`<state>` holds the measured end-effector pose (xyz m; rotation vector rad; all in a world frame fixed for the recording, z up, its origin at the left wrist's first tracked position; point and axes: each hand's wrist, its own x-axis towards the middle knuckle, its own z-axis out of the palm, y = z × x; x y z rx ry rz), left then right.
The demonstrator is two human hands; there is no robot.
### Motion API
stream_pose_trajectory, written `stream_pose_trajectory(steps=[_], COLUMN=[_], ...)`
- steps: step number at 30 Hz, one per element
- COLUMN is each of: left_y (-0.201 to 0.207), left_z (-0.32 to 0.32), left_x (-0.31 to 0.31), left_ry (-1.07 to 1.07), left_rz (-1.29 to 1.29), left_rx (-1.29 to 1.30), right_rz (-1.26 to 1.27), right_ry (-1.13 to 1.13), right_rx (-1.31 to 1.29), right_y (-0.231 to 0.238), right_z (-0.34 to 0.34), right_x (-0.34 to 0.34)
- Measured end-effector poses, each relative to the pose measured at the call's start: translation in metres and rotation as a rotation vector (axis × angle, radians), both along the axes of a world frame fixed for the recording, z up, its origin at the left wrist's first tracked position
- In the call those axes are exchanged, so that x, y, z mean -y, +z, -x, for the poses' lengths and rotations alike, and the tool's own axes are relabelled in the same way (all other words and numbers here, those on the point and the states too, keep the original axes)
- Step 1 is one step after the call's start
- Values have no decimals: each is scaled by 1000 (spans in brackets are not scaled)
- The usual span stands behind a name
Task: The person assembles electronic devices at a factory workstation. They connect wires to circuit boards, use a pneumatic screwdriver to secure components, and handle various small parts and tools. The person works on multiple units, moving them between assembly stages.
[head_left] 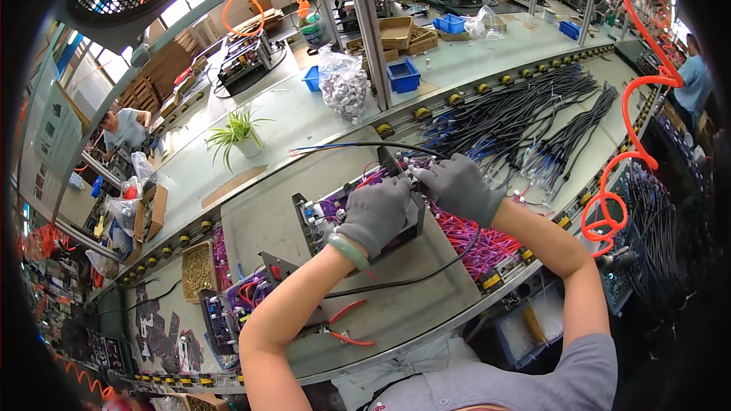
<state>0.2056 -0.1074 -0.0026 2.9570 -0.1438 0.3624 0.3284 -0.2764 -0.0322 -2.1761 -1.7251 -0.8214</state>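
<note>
The head view takes in a printed sheet (55, 133) at the far left, its lettering too small to read. Both hands wear grey knitted gloves: the left hand (378, 211) and right hand (458, 185) bend their fingers inward, close together, over the far right corner of an open black chassis (413, 222); what they pinch there is hidden, so I cannot tell. A smooth green bangle (349, 251) circles the left wrist. The chassis, boxy and packed with purple wiring, lies on a pale, smooth worktop (263, 221), with red-handled pliers (352, 340) nearer the person. A second chassis (219, 323) lies to the left, near a shallow box (213, 260) of small brass-coloured parts. To the right are heaped thin red and purple wires (476, 250) and, beyond, glossy black cables (525, 110). Yellow-and-black rollers line the worktop's edges. Farther back in the workshop stand a leafy potted plant (237, 135), a clear bag (344, 87) of whitish pieces and other people at work.
</note>
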Motion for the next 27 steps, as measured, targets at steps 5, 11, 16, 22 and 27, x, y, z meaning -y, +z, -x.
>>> stream_pose_trajectory(steps=[5,11,16,22,27], left_y=[0,15,-2,3,35], left_z=[1,2,-5,-5,50], left_x=[-3,5,9,9,-25], left_ry=[-29,-8,-19,21,20], left_rz=[21,-73,-197,-183,-105], left_rx=[-42,-228,-205,-247,-355], right_rz=[170,616,527,159,233], right_ry=[84,90,-36,-71,31], right_rx=[-136,-83,-46,-14,-201], right_y=[15,48,6,-11,5], right_z=[-6,-15,-3,-2,20], right_x=[-5,-19,-21,-12,13])
